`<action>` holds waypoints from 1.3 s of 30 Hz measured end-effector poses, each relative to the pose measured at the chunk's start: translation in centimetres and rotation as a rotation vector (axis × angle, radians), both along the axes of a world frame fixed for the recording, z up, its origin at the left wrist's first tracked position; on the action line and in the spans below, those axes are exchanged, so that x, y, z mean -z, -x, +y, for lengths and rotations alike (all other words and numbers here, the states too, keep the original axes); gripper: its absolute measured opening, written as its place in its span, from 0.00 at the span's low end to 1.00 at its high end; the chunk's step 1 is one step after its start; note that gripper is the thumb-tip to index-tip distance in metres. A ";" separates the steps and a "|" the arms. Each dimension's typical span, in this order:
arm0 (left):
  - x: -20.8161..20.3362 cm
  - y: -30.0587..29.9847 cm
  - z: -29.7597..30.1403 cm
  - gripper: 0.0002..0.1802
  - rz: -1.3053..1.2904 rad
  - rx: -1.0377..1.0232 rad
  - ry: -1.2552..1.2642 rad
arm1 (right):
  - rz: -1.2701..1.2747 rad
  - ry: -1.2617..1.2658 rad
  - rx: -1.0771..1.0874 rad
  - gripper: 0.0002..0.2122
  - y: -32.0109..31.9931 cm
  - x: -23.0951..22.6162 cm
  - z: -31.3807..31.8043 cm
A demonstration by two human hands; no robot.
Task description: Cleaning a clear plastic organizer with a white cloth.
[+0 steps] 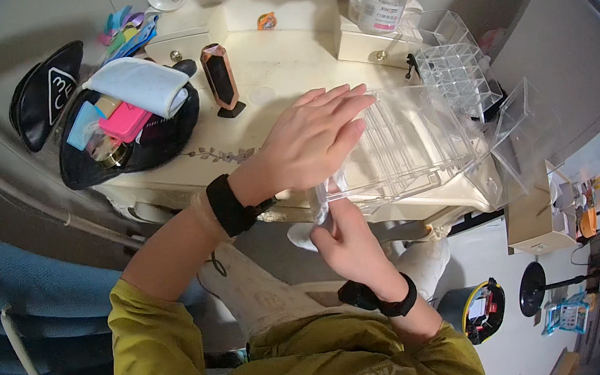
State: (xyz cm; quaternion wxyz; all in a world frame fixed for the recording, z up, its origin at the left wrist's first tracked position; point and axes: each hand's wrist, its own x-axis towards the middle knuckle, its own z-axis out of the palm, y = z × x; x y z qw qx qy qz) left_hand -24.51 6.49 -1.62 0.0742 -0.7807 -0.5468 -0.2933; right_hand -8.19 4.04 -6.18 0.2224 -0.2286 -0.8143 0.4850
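Observation:
A clear plastic organizer box (416, 135) sits at the right front of the cream dressing table. My left hand (312, 139) lies flat against its left end, fingers stretched out and open. Just below, my right hand (350, 238) is closed on a thin white wipe (325, 211), pressed to the box's near left edge. Its fingertips are partly hidden behind the left hand and the clear wall. Beside the box at right stands a clear panel or open lid (520, 131); whether it is joined to the box I cannot tell.
On the dressing table (281, 58) stand a dark, rose-gold-edged bottle (220, 79), a clear divided holder (457, 71) and a clear plastic jar (375, 5). A black bag (182, 123) with a pink case (126, 122) and white cloth (137, 86) lies at left. A bucket (477, 308) is on the floor.

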 end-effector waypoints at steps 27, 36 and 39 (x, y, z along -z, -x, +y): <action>0.0 -0.1 -0.1 0.22 -0.049 0.013 0.011 | 0.168 0.774 -0.225 0.35 0.9 1.5 3.4; -0.2 -0.1 -0.3 0.22 -0.096 0.005 0.039 | 0.310 0.397 -0.377 0.46 -2.4 2.0 -1.3; -0.2 -0.3 -0.3 0.22 -0.073 0.014 0.016 | 0.225 0.297 -0.326 0.45 -1.9 1.6 -1.0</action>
